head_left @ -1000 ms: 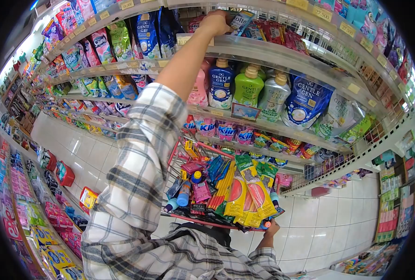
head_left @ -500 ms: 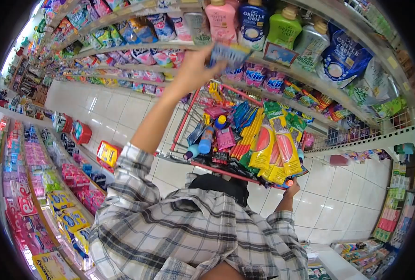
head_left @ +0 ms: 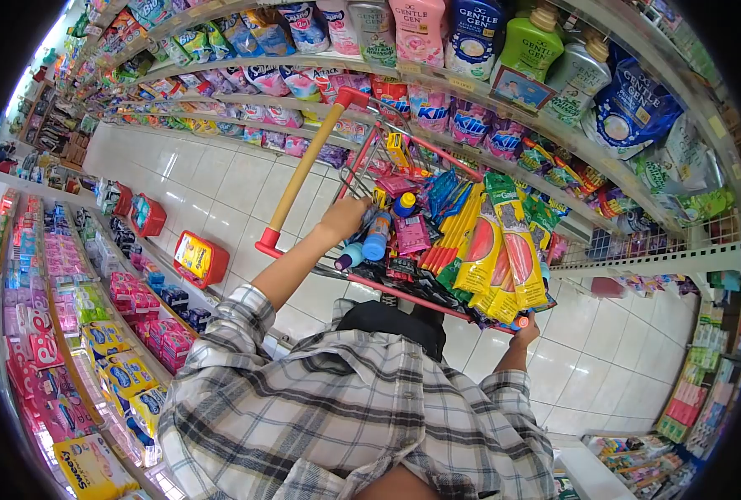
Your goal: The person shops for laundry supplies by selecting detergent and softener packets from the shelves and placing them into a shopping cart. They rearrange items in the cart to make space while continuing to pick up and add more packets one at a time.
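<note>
A shopping cart (head_left: 379,287) with a red rim holds many packets. My left hand (head_left: 347,220) reaches over the cart's left part, beside a blue bottle (head_left: 376,237); its fingertips point down among the goods, and what they hold is hard to make out. Yellow packets with a red round print (head_left: 483,246) lie at the cart's right part. My right hand (head_left: 524,332) is at the cart's near right corner, next to an orange-capped item (head_left: 519,322), with its fingers curled. The cart's yellow handle (head_left: 308,171) rises at the left.
Shelves of pouches and bottles (head_left: 420,33) curve across the top. At the left is another shelf (head_left: 120,367) with pink and yellow packs. Red baskets (head_left: 202,260) stand on the tiled floor (head_left: 220,179). A white metal shelf (head_left: 637,267) is at the right.
My left hand has come down from near the shelf into the cart, and the blurred blue and yellow packet is no longer visible in it. The cart handle now shows. My right hand has barely moved.
</note>
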The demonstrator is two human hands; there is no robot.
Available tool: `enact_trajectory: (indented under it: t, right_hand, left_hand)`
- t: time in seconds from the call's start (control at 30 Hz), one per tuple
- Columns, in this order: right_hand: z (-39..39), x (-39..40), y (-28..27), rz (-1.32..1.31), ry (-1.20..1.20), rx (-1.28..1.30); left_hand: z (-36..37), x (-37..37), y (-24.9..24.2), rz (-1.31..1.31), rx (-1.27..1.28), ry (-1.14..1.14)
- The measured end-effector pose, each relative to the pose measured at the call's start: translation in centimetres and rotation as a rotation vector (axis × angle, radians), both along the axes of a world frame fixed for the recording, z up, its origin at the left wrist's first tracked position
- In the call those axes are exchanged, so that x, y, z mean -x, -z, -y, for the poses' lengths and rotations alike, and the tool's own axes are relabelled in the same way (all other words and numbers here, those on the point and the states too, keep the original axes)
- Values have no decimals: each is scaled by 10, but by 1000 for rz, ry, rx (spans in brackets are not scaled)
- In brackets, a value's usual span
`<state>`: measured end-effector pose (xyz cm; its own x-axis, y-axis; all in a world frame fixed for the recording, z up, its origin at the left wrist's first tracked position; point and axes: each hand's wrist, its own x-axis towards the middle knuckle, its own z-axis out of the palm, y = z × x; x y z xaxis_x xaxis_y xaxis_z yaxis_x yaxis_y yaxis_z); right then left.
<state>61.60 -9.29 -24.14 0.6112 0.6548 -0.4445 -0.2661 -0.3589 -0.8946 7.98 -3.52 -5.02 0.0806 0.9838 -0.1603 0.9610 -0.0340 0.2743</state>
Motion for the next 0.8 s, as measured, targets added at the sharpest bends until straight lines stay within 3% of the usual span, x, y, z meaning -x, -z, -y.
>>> enact_trajectory:
  t: [0.23,0.3,0.4,0.53,0.6,0.63,0.67,0.8]
  right_hand:
    - [0,-2,4,10,34,39]
    - [1,2,-4,41,27,6]
    - [2,-1,2,34,30,4]
    - [4,-5,8,40,14,17]
    - [1,-1,1,52,34,25]
    - [2,-1,2,53,34,28]
    - [3,-2,4,53,36,29]
    - [1,3,-5,67,51,14]
  left_hand:
    - [-10,-7,-16,-145,142,68]
    - [-17,-28,-75,-160,130,43]
    - [-60,-45,-136,28,-264,8]
    - [-126,-76,-261,335,-876,161]
    - [-172,-86,-316,312,-1153,365]
    - [-190,-95,-338,413,-1113,327]
    - [-223,-97,-351,380,-1218,351]
    - [-299,-120,-412,228,-1025,177]
